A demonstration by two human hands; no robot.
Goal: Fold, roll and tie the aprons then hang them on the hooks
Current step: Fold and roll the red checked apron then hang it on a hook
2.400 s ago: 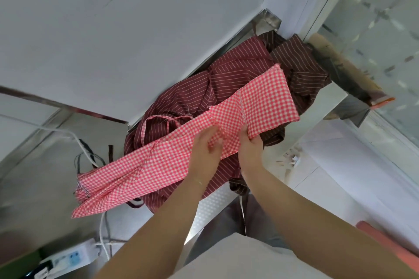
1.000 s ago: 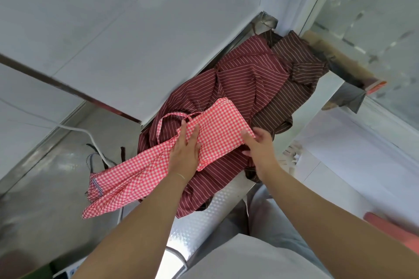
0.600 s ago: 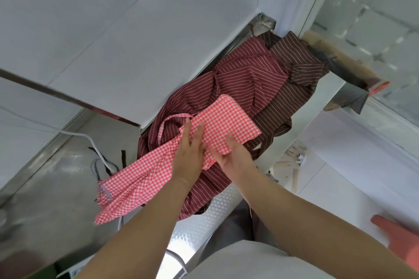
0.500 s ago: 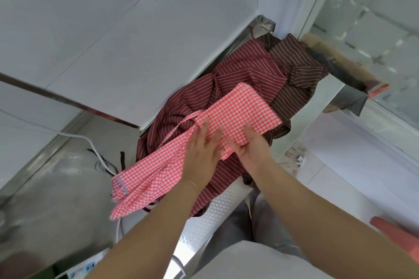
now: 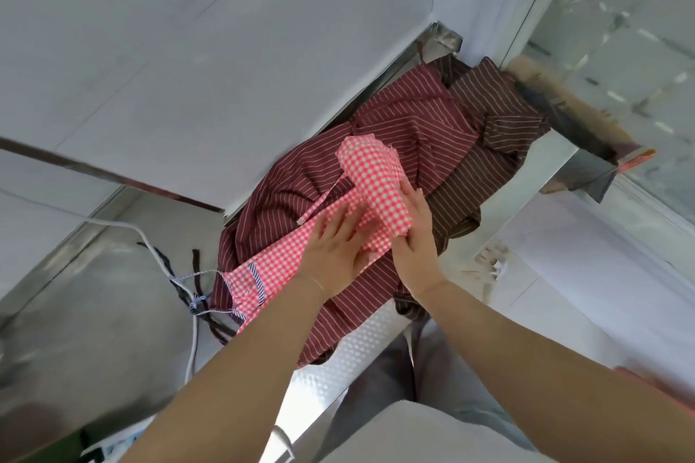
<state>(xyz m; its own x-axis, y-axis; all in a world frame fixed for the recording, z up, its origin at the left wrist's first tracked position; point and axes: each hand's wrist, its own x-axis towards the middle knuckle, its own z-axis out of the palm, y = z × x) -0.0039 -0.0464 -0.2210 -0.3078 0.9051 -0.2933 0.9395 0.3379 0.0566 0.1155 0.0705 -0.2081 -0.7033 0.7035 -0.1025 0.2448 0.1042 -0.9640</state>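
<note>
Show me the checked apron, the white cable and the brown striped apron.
checked apron (image 5: pixel 370 177): head view, rolled end.
white cable (image 5: pixel 150 242): head view, curved stretch.
brown striped apron (image 5: pixel 504 113): head view, upper flat part.
</note>
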